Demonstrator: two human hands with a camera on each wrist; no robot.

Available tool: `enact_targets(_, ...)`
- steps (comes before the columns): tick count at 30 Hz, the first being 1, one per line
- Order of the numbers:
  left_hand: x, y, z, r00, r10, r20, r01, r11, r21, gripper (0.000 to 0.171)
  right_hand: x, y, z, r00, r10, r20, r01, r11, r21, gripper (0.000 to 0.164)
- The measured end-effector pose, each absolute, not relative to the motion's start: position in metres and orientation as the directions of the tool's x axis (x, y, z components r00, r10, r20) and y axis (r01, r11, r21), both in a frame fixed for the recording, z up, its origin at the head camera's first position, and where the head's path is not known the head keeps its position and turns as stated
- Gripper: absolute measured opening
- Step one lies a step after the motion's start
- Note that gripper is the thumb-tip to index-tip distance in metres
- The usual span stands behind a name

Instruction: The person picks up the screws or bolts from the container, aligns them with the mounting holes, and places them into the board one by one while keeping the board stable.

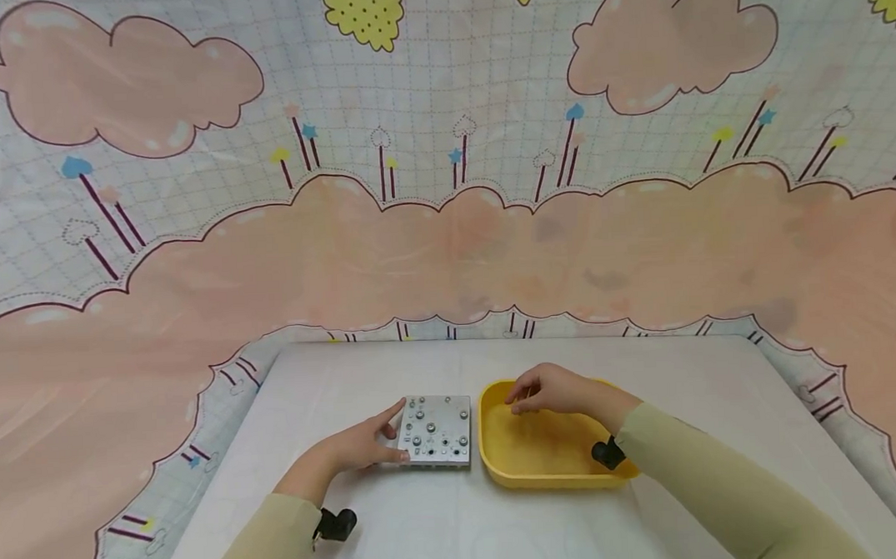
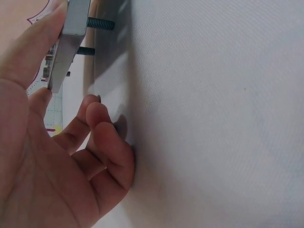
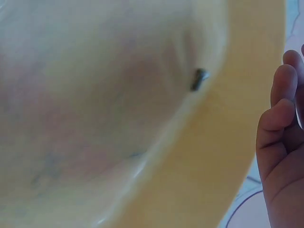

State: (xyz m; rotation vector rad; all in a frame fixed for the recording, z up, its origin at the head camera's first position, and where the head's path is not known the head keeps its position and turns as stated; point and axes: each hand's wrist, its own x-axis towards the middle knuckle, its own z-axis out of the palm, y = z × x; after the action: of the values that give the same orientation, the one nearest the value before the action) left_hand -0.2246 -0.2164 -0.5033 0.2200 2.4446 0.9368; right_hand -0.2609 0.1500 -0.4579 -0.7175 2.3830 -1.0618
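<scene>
A square silver metal plate (image 1: 442, 413) carries several socket-head screws on its top face, and in the left wrist view threaded screw ends (image 2: 100, 23) stick out beneath it. My left hand (image 1: 358, 444) holds the plate's left edge between thumb and index finger, the other fingers curled below near the table. Over the far part of a yellow tray (image 1: 554, 481) hovers my right hand (image 1: 561, 389), fingers loosely bent with nothing visible in them. A small dark screw (image 3: 198, 80), slightly blurred, shows inside the tray near its wall in the right wrist view.
The plate and tray stand side by side on a white-covered table (image 1: 377, 366), a narrow gap between them. Behind the table hangs a patterned cloth (image 1: 447, 254) with pink clouds. Black wrist cameras (image 1: 334, 525) sit at both sleeves.
</scene>
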Motion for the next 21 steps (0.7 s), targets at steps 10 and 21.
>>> enact_targets(10,-0.223,-0.217,-0.501,-0.856,0.325,-0.403,-0.036,0.740,0.671,0.103,-0.261,0.166,-0.466,-0.791,-0.584,-0.181,-0.267,0.597,-0.757,0.020)
enact_targets(21,-0.223,-0.217,-0.502,-0.858,0.318,-0.403,-0.039,0.741,0.670,0.103,-0.266,0.159,-0.479,-0.800,-0.566,-0.196,-0.379,0.732,-0.566,0.012)
